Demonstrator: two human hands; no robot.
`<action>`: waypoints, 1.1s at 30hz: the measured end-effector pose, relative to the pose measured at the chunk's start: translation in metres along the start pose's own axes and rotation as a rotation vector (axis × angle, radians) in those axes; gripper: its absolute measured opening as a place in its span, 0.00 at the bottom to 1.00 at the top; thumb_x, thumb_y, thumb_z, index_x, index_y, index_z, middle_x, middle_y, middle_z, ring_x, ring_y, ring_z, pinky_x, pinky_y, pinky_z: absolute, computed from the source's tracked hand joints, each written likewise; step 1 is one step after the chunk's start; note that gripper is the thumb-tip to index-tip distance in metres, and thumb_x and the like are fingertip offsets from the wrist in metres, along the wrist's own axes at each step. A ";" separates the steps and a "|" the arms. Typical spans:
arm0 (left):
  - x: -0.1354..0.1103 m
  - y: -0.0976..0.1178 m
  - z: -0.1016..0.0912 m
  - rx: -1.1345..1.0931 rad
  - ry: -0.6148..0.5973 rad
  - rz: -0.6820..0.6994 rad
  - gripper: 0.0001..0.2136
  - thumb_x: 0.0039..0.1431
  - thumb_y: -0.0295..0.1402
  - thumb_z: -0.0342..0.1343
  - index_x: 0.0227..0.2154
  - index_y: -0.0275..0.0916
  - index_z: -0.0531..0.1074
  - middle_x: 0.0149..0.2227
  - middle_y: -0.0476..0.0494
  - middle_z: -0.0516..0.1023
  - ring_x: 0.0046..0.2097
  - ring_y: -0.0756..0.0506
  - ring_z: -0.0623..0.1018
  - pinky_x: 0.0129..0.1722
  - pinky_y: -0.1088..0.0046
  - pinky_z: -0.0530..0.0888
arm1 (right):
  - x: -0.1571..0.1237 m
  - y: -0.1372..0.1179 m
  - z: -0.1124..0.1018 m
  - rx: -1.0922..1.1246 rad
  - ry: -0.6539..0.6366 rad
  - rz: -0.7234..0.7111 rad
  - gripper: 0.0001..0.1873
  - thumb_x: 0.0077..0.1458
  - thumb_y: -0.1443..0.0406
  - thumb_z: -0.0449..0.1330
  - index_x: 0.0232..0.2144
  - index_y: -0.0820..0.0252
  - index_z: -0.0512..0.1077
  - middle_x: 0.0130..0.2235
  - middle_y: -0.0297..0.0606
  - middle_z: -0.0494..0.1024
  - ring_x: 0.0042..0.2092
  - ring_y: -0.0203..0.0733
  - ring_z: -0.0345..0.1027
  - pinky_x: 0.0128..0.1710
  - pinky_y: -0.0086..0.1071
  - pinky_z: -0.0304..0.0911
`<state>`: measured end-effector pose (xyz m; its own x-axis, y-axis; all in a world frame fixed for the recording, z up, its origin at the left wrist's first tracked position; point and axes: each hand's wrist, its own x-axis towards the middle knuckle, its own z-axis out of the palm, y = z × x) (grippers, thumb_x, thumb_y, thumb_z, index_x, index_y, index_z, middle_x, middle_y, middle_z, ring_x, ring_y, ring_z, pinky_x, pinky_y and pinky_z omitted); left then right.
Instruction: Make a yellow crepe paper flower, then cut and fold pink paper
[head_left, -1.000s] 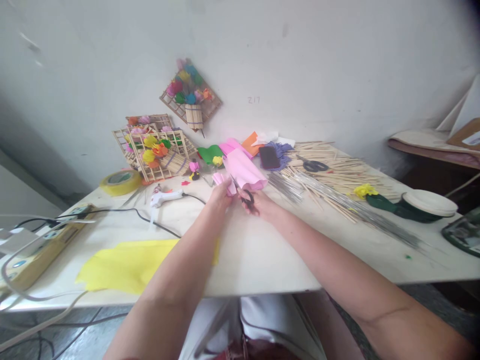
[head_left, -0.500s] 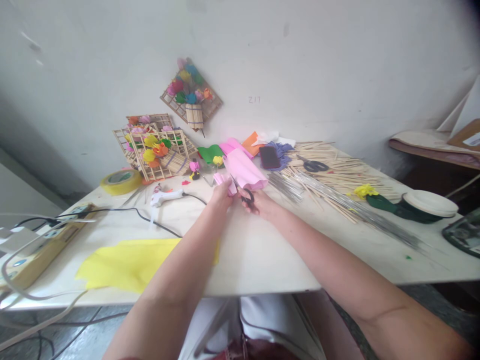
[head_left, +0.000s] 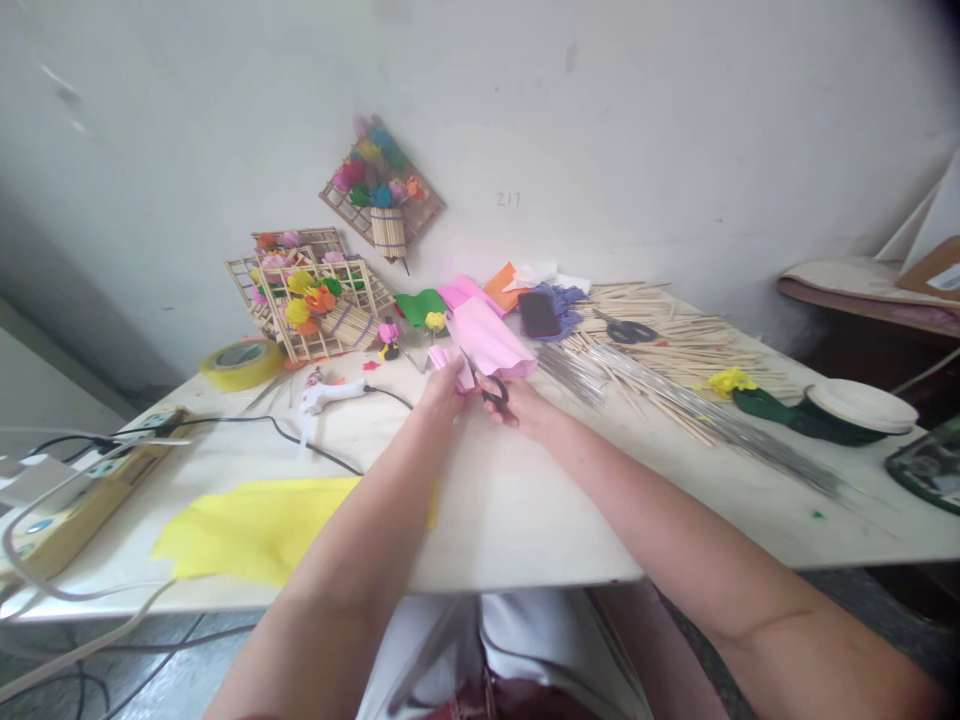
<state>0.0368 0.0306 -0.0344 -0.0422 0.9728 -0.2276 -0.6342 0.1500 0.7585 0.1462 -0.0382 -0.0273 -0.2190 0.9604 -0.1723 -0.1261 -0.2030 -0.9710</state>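
From my remote seat I find the blades of the scissors (head_left: 485,381) hard to make out against the pink, and I cannot tell whether the folded pink strip (head_left: 439,357) joins the larger pink sheet (head_left: 491,338); the left forearm (head_left: 352,545) covers part of the yellow paper (head_left: 247,530) on the worktop (head_left: 532,520). My left grip (head_left: 448,390) pinches the strip, which pokes out beyond its fingertips, and my right grip (head_left: 519,408) is closed around the scissors' handles, the larger sheet lying just beyond both, toward the wall (head_left: 637,130).
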 end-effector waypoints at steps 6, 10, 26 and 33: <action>0.002 0.000 -0.001 -0.032 0.039 -0.026 0.03 0.52 0.24 0.51 0.31 0.33 0.65 0.23 0.47 0.70 0.25 0.50 0.73 0.28 0.74 0.72 | -0.001 0.001 0.002 -0.016 0.013 -0.021 0.21 0.45 0.50 0.58 0.28 0.63 0.66 0.15 0.26 0.63 0.12 0.24 0.52 0.08 0.18 0.39; 0.002 0.000 -0.001 -0.033 0.054 -0.026 0.03 0.52 0.24 0.51 0.31 0.34 0.65 0.23 0.48 0.70 0.25 0.51 0.73 0.28 0.76 0.72 | 0.001 0.003 0.004 -0.026 0.044 -0.016 0.20 0.45 0.50 0.58 0.27 0.63 0.65 0.15 0.25 0.62 0.12 0.23 0.51 0.09 0.18 0.40; 0.009 -0.002 -0.008 -0.003 0.001 -0.008 0.02 0.52 0.25 0.52 0.29 0.33 0.66 0.21 0.46 0.71 0.23 0.49 0.73 0.26 0.74 0.72 | 0.001 0.002 0.000 0.021 -0.017 -0.036 0.20 0.43 0.50 0.60 0.29 0.62 0.66 0.15 0.26 0.64 0.12 0.25 0.54 0.08 0.19 0.39; 0.006 -0.002 -0.007 0.020 -0.059 -0.008 0.01 0.53 0.25 0.50 0.27 0.34 0.65 0.19 0.47 0.70 0.21 0.49 0.72 0.23 0.73 0.71 | 0.003 0.002 -0.001 0.030 -0.020 -0.036 0.20 0.44 0.50 0.59 0.28 0.61 0.65 0.15 0.26 0.65 0.13 0.25 0.55 0.08 0.18 0.41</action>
<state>0.0328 0.0348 -0.0418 0.0089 0.9803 -0.1972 -0.6189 0.1603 0.7690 0.1465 -0.0353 -0.0299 -0.2333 0.9632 -0.1334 -0.1636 -0.1741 -0.9710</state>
